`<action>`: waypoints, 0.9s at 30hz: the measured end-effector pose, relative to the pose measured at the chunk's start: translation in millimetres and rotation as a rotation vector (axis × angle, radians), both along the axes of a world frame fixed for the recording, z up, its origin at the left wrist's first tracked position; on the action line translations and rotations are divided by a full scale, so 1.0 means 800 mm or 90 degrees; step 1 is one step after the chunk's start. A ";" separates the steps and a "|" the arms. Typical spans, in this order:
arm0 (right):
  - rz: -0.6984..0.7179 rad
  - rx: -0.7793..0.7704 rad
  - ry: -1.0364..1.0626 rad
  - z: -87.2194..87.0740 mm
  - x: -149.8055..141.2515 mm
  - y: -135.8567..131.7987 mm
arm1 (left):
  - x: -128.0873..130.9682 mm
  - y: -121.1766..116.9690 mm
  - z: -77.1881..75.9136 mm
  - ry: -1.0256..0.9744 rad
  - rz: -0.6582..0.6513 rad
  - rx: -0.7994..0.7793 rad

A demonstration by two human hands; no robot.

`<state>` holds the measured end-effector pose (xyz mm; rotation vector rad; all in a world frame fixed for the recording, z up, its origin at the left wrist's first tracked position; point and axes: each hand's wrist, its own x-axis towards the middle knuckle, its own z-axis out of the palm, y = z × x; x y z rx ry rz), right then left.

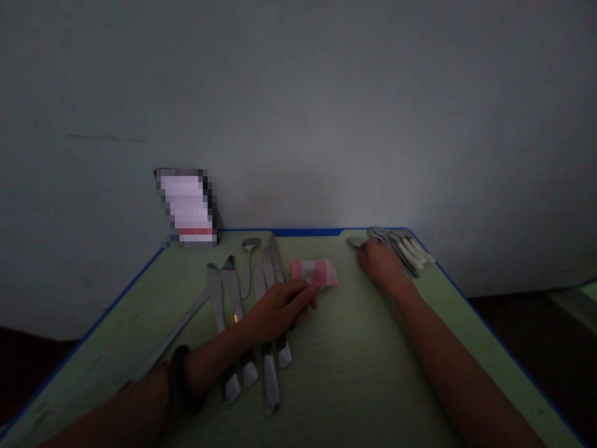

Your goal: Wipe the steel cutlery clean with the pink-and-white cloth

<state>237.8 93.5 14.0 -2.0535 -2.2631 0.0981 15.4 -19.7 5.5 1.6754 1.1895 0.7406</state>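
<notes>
My right hand (383, 264) is at the far right of the table, its fingers closed on a metal spoon (355, 241) whose bowl points left. Beside it, a group of spoons (380, 234) lies by the table's back right corner, several with white handles (413, 254). Over the table's middle, my left hand (286, 303) has its fingers curled together, and what they hold, if anything, is hidden. Just beyond those fingers lies a pink and white cloth (313, 272). Several metal table knives (268, 379) lie under and beside my left wrist, partly covered by it.
Left of the knives lie a single spoon (250, 244) and a long metal handle (175, 333), partly behind my left forearm. A blurred-out phone-like device (189, 205) leans on the wall (298, 112) at the back left. Blue edging borders the pale green table (368, 348).
</notes>
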 end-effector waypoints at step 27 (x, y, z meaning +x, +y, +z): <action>-0.061 0.018 -0.047 0.001 0.013 0.003 | 0.000 -0.001 0.000 0.098 -0.025 0.092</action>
